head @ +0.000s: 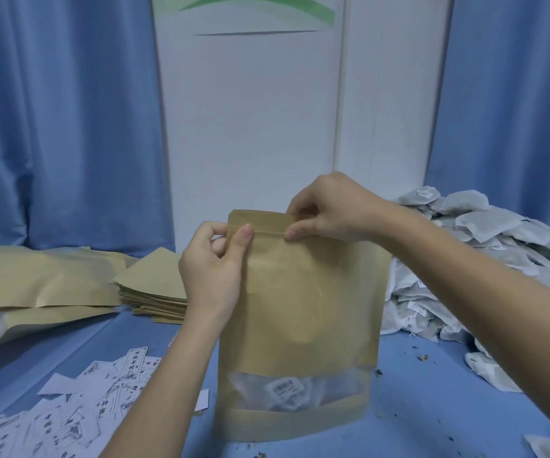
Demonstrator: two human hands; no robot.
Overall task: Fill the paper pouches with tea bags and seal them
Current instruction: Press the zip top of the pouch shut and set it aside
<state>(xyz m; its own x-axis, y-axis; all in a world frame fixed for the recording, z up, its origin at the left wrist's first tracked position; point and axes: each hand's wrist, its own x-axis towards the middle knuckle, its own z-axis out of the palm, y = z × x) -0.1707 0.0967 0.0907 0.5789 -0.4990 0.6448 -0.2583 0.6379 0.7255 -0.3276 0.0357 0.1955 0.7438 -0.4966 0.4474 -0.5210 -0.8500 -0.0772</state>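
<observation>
There is one view only, from the camera on my head, so no second view shares the scene. It looks forward and a little down across the blue table (415, 375), close in: my forearms enter from the bottom edge and the right edge, and my left hand (212, 269) and right hand (329, 208) meet at mid-frame. The upper half faces a white panel (254, 110) flanked by blue curtains (62, 110), and the wide lens bows the edges.

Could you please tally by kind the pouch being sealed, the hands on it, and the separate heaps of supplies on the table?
Upright pouch: 1
Hands, left hand and right hand: 2
Tea bag heap: 1
Empty pouch stack: 1
Paper label scatter: 1
Total: 6
</observation>
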